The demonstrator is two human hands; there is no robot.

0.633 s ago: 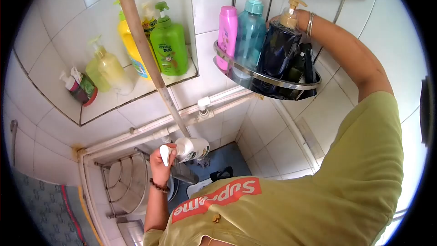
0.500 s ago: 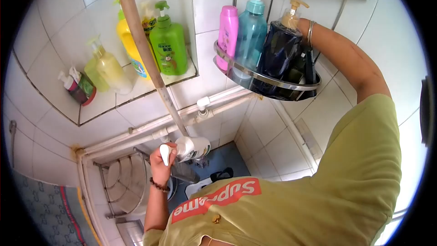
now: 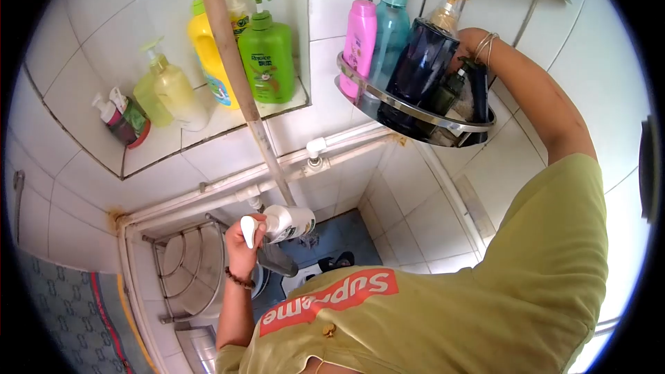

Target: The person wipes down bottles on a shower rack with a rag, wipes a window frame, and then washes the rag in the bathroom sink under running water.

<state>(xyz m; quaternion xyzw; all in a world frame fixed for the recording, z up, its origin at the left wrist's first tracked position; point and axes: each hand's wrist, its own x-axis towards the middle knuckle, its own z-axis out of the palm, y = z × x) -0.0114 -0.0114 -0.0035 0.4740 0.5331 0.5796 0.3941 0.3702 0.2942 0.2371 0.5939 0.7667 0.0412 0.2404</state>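
My left hand [image 3: 242, 242] is closed around the neck of a white pump bottle [image 3: 292, 224], which lies tilted with its white pump head toward me. Up at the corner shelf [image 3: 429, 121], my right hand [image 3: 474, 43] reaches in behind a large dark blue pump bottle [image 3: 422, 62] with a tan pump. The fingers of that hand are mostly hidden, so its grip does not show. Close below it stand a small dark green pump bottle [image 3: 445, 95] and a slim dark bottle [image 3: 478, 90]. A pink bottle [image 3: 359, 45] and a teal pump bottle [image 3: 390, 34] share the shelf.
On the tiled ledge at left are a green pump bottle [image 3: 267, 62], a yellow bottle [image 3: 208, 55] and a pale yellow pump bottle [image 3: 176, 90]. A long pole [image 3: 239, 83] slants past the ledge. White pipes [image 3: 187, 197] run along the wall; a wire rack [image 3: 163, 270] sits lower left.
On the shelf the dark blue bottle now leans more, and my right hand sits slightly lower and farther right behind it. My left hand still holds the white bottle, nearly unmoved.
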